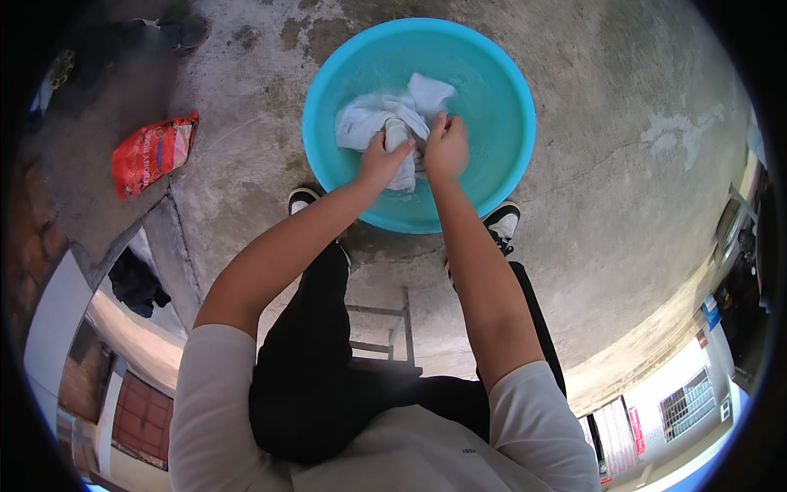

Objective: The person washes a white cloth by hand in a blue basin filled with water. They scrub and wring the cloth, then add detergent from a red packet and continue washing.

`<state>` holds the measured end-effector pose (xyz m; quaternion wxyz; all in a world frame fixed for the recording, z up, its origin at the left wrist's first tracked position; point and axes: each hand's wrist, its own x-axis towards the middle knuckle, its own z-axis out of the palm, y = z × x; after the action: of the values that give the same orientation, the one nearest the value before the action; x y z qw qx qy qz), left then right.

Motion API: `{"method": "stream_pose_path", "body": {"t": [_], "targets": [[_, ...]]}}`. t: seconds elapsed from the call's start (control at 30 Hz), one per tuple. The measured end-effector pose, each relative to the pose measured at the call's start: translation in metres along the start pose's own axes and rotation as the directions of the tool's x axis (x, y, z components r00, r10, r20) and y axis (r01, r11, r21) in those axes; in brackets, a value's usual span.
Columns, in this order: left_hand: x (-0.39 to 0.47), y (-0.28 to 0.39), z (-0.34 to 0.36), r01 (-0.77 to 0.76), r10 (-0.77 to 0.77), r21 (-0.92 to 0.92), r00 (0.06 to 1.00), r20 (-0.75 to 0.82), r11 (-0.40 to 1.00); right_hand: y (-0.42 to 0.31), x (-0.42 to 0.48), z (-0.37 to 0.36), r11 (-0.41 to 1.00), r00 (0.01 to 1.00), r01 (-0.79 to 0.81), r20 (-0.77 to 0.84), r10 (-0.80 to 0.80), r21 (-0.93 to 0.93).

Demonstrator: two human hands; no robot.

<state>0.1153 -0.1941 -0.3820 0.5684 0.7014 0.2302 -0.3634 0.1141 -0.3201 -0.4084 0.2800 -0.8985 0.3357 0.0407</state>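
A large turquoise plastic basin [525, 123] stands on the floor in front of me with water in it. Wet white cloth [363, 120] lies bunched in the water, left of the basin's middle. My left hand [382, 161] grips a rolled part of this cloth between thumb and fingers. Close by on the right, my right hand [447, 146] is curled, fingers bent, at the cloth's right edge. Its palm side is hidden, so whether cloth is pinched in it cannot be told.
A red printed plastic bag [154, 154] lies on the concrete floor [590, 154] to the left. Dark cloth [136, 283] lies at lower left. My shoes [503, 222] flank the basin's near side. Part of a stool frame [407, 332] shows between my legs.
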Motion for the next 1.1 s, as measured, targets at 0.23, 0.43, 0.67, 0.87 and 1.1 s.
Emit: {"method": "stream_pose_path", "body": {"t": [0.23,0.43,0.67,0.87,1.1], "targets": [[0.021,-0.041,0.02,-0.041,0.13,0.288,0.946,-0.296,0.957,0.021,-0.011,0.006,0.929,0.954,0.29,0.145,-0.262,-0.23],[0.02,-0.033,0.026,0.011,-0.043,-0.1,0.946,-0.321,0.995,0.035,0.018,0.011,0.684,0.838,-0.541,0.244,0.488,0.49],[-0.021,0.001,0.003,0.096,-0.137,-0.46,0.989,-0.058,0.883,-0.04,-0.064,-0.02,0.748,0.941,-0.324,0.282,0.189,0.579],[-0.028,0.005,-0.016,0.095,-0.131,-0.344,0.988,-0.085,0.934,-0.065,-0.062,-0.02,0.917,0.908,-0.331,0.339,0.246,0.223],[-0.024,0.03,-0.007,0.145,-0.157,-0.084,0.974,-0.162,0.986,-0.084,-0.045,-0.046,0.91,0.857,-0.365,0.453,0.246,0.197]]}}
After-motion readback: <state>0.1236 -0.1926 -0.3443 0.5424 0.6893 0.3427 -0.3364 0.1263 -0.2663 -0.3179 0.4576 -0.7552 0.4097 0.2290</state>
